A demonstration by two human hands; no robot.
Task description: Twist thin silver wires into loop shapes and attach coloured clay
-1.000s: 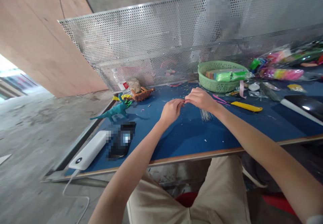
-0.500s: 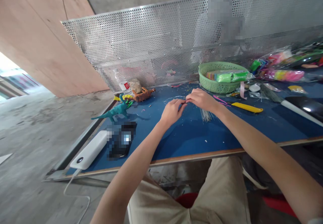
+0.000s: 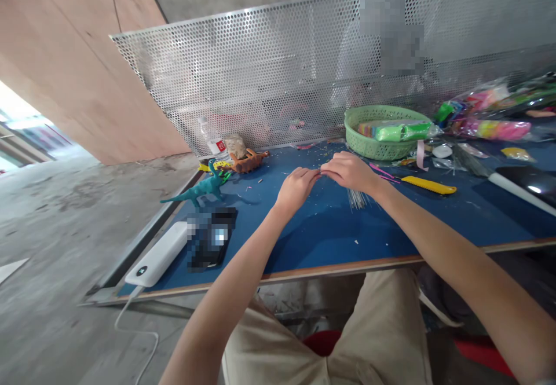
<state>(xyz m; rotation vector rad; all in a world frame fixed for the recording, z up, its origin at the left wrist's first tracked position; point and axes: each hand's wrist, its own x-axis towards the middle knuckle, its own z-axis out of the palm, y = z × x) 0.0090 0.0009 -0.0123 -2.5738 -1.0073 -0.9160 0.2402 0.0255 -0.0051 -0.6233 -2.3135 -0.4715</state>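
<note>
My left hand (image 3: 296, 188) and my right hand (image 3: 350, 171) meet fingertip to fingertip over the blue table (image 3: 391, 223), both pinched on a thin wire too small to see clearly. Under my right wrist lies a bundle of thin wires (image 3: 357, 198). A teal toy dinosaur (image 3: 200, 187) and an orange toy dinosaur (image 3: 247, 162) stand to the left of my hands.
A green basket (image 3: 377, 146) with green and coloured packs stands behind my right hand. A yellow tool (image 3: 428, 185), bags of coloured material (image 3: 486, 124), a white power bank (image 3: 160, 255) and a dark device (image 3: 212, 238) lie on the table. A perforated metal screen (image 3: 278, 84) backs it.
My fingertips have stayed pinched together with only small working movements. The view has shifted slightly to the left.
</note>
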